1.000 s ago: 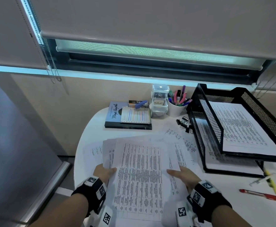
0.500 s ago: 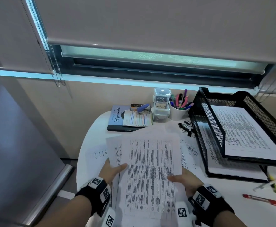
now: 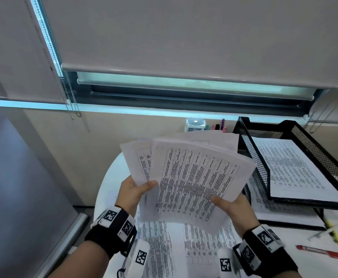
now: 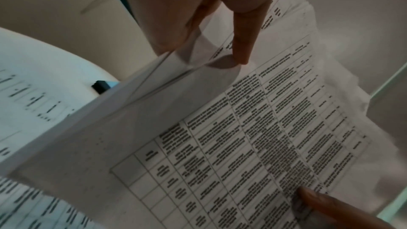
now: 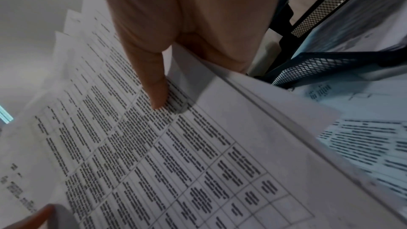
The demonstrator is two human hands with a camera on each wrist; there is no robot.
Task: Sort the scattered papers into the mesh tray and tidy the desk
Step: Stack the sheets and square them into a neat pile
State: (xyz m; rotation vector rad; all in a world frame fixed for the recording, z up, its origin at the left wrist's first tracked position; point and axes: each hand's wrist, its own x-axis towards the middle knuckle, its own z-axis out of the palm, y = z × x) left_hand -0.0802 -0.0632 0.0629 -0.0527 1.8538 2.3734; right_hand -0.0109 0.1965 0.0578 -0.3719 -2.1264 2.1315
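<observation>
A loose stack of printed papers (image 3: 192,181) is raised off the white desk (image 3: 108,189), fanned and tilted toward the right. My left hand (image 3: 138,189) pinches its left edge, thumb on top, as the left wrist view shows on the papers (image 4: 242,128). My right hand (image 3: 230,205) grips the lower right edge, thumb on the printed papers (image 5: 154,145). The black two-tier mesh tray (image 3: 252,157) stands just right of the stack, its upper tier holding a printed sheet (image 3: 292,169). More printed sheets (image 3: 184,245) lie flat on the desk under the stack.
A red pen (image 3: 320,252) and a yellow highlighter (image 3: 334,235) lie at the right front of the desk. Behind the lifted stack, a clear box (image 3: 195,125) and pen tips (image 3: 218,126) show against the wall. The desk's round edge falls away on the left.
Both hands have gathered the spread papers and lifted them off the desk, tilting the stack up and toward the tray. The book and pen cup are now hidden behind it.
</observation>
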